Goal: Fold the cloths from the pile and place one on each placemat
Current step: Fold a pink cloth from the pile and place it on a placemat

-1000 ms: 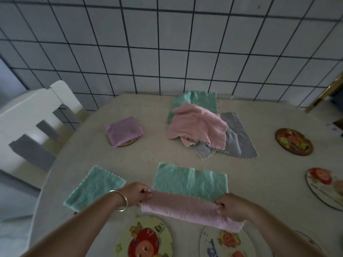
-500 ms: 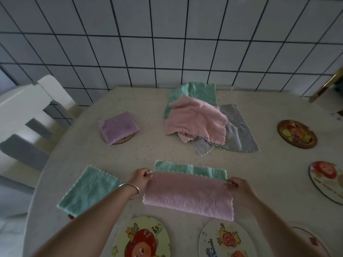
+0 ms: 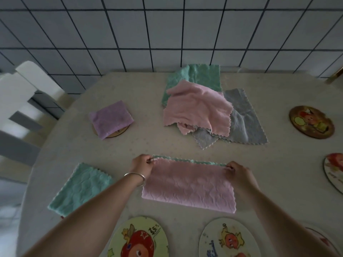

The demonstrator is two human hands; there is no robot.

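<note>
A cloth, pink on one side and green on the other (image 3: 187, 184), lies folded in half in front of me, pink side up, with a thin green edge showing along its far side. My left hand (image 3: 142, 165) pinches its far left corner and my right hand (image 3: 236, 171) pinches its far right corner. The pile (image 3: 200, 108) of pink, green and grey cloths sits at the back middle. A folded purple cloth (image 3: 111, 119) rests on a round placemat at the back left. A folded green cloth (image 3: 79, 190) lies at the near left, over something red at its near edge.
Round cartoon placemats lie bare at the near edge (image 3: 139, 238) (image 3: 228, 238) and on the right (image 3: 311, 122) (image 3: 334, 171). A white chair (image 3: 20, 101) stands left of the table. A tiled wall rises right behind the table (image 3: 167, 145).
My hands carried the near pink edge up and away over the green half, laying the cloth folded in two with its pink side up.
</note>
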